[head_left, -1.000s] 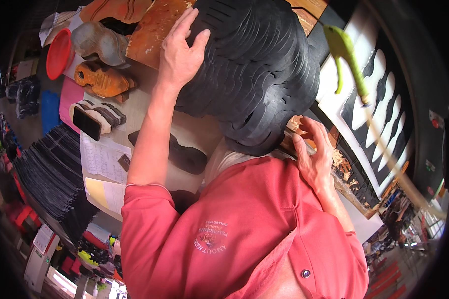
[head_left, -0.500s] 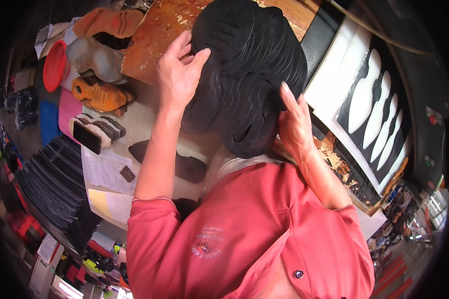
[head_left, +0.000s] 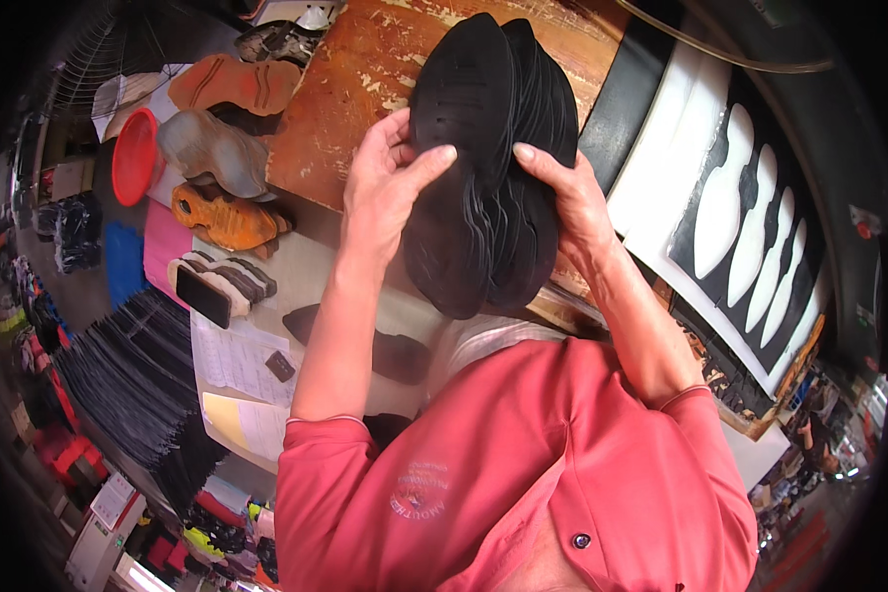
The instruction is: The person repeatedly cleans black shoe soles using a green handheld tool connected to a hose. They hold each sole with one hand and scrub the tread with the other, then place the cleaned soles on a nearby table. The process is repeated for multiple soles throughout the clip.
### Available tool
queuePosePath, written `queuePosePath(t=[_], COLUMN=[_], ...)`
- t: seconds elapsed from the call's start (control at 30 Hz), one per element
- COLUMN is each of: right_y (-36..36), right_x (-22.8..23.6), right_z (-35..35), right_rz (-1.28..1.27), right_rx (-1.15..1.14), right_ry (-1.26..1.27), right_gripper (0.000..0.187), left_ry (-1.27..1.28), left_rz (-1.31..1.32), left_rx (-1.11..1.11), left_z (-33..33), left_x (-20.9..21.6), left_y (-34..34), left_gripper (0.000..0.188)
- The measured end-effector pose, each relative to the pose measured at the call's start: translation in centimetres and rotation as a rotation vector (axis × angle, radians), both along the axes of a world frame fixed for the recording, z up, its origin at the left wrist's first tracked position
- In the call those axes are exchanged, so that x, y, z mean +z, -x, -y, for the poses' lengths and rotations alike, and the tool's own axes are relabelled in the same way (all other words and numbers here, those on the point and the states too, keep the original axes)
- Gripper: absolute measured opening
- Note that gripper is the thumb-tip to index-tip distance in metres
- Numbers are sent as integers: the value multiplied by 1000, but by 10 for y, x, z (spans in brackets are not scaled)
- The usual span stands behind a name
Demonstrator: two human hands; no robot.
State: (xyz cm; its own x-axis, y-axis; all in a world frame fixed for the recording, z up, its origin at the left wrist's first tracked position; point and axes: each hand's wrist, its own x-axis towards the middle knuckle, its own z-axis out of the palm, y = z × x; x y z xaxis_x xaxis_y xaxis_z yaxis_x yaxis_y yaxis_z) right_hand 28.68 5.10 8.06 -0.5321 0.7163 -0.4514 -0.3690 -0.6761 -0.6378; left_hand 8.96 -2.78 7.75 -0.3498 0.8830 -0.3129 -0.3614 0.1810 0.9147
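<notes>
Between my two hands is a thick stack of black insole-shaped pieces [head_left: 462,94], held over the edge of a worn wooden board. My left hand [head_left: 385,183] grips the stack's left side, its thumb lying on the front piece. On the right side, my right hand [head_left: 579,197] is wrapped round the edge with its thumb pressed on the layers. The pieces are narrow at the middle and wider at both ends, and they stand fairly even with the layers showing towards the right. Fingers behind the stack are partly hidden.
The scarred wooden board [head_left: 355,74] lies beyond the stack. Left are a red round dish [head_left: 135,158], an orange sole-shaped form [head_left: 225,219], a phone [head_left: 203,294], papers [head_left: 237,355] and piled black sheets [head_left: 128,375]. Right lies a black sheet with white sole-shaped openings [head_left: 691,242].
The fanned-out pieces have come together into a narrower, more even stack. My right hand has moved up and gripped its side; my left thumb now lies on the front piece.
</notes>
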Motion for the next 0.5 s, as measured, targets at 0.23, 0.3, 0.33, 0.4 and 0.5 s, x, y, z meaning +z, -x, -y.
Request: queuePosePath(t=[0.23,0.3,0.33,0.4,0.5], right_y=[-14,-9,-6,4,8], right_x=[11,18,21,24,21], right_z=[14,17,19,25,28], right_rz=[-87,132,197,140,205], right_rx=[-35,11,5,-102,-182], right_ry=[-111,-160,-269,-467,-631], right_gripper=[48,48,45,42,46], left_ry=[-110,-260,-254,-240,-293], left_rz=[349,270,239,153,80], left_rx=[-345,-548,-550,-495,-378], left_z=[9,6,6,5,4], left_x=[0,4,10,24,49], left_y=[31,45,48,42,11], left_gripper=[88,100,101,94,75])
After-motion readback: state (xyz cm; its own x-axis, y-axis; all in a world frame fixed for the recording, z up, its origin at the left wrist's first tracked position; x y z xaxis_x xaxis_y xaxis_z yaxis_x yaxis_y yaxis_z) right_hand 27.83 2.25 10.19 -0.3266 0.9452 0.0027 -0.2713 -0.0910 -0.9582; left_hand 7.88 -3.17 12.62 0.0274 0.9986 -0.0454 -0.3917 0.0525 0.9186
